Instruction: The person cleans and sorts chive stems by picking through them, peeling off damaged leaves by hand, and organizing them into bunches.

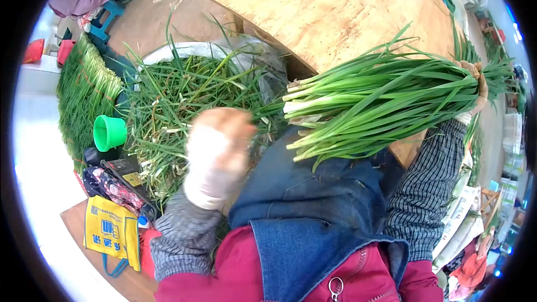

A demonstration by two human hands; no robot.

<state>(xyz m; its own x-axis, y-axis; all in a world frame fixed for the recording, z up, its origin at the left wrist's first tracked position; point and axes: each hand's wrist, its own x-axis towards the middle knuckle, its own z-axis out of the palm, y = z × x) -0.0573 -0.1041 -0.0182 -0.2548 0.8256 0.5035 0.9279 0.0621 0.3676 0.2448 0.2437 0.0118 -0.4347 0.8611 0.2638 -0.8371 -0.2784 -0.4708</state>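
Note:
My right hand is wrapped round a large bunch of Chinese chives near its leafy end. The pale cut stems point left, over my lap and the edge of a wooden board. My left hand, in a white cuff, is smeared by motion, so its fingers cannot be made out. It is in front of a heap of loose chive leaves and scraps in a plastic-lined container. The bunch's tips beyond my right hand are partly hidden by it.
The wooden board lies ahead with a stray leaf on it. At left are bundled chives, a green cup, a black-cased item and a yellow bag. A blue stool is at the upper left.

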